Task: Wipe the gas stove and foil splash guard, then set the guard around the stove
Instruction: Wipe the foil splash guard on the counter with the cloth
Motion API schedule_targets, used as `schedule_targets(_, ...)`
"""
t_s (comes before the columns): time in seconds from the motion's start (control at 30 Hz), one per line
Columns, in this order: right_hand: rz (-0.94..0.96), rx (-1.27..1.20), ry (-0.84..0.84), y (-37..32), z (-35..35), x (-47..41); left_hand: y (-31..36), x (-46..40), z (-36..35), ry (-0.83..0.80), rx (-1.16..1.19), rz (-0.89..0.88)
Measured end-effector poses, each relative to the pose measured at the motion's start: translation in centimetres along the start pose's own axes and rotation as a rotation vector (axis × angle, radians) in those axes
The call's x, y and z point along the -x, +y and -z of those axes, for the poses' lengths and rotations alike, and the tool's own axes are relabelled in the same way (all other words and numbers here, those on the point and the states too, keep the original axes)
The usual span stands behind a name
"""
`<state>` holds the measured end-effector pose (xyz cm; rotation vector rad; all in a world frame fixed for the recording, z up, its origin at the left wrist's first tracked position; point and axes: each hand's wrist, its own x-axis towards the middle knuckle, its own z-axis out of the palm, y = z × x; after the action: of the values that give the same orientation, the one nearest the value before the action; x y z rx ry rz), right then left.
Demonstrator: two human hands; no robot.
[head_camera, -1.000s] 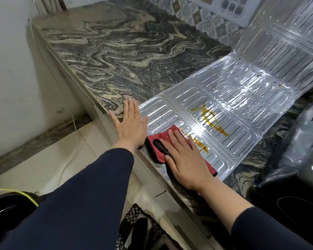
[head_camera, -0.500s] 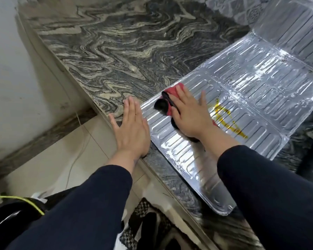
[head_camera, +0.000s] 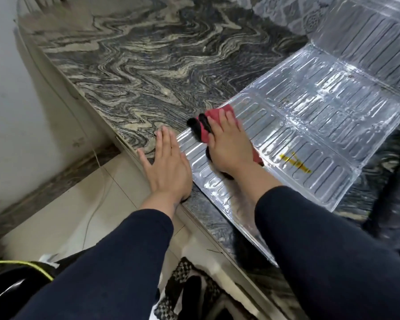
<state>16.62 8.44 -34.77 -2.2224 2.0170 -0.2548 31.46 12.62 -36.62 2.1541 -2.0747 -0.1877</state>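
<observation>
The foil splash guard (head_camera: 310, 125) lies unfolded and flat on the marbled counter (head_camera: 136, 65), its far panel tilted up at the top right. My right hand (head_camera: 229, 146) presses a red and black cloth (head_camera: 208, 125) flat onto the guard's near-left panel. A yellow streak (head_camera: 295, 161) marks the panel to the right of my wrist. My left hand (head_camera: 166, 167) rests flat, fingers apart, on the counter's front edge against the guard's left corner. The gas stove is out of view.
A dark object (head_camera: 397, 185) sits at the right edge beside the guard. Below the counter are a pale tiled floor (head_camera: 62, 211), a checkered mat (head_camera: 194, 294) and a black round item with a yellow-green cord (head_camera: 14, 280) at the bottom left.
My right hand has slid the cloth from the panel's near end toward its far-left edge, and less of the yellow streak remains. My left hand has stayed on the counter edge.
</observation>
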Motion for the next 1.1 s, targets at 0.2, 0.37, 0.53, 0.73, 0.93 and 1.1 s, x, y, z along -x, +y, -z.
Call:
schedule_targets(0.2,0.176,-0.021,-0.086,-0.6,0.0,8.5,0.0,0.2,0.3,-0.012,-0.010,0.007)
schedule_targets(0.37,-0.080,0.022,-0.031,8.3,2.3,9.2,0.0,-0.1,0.4,-0.051,-0.023,0.013)
schedule_targets(0.53,-0.444,0.036,0.054,12.8,3.1,7.9,0.3,-0.1,0.5,-0.034,-0.014,0.010)
schedule_targets(0.73,-0.417,-0.001,0.039,9.4,2.3,8.7,0.1,0.1,1.5,-0.034,0.129,0.051)
schedule_targets(0.93,-0.381,-0.035,0.042,3.3,1.0,10.2,3.7,-0.1,2.8,0.041,-0.014,-0.125)
schedule_targets(1.1,-0.310,-0.035,-0.019,-0.7,-0.3,12.6,3.3,-0.5,1.1,-0.072,0.024,-0.093)
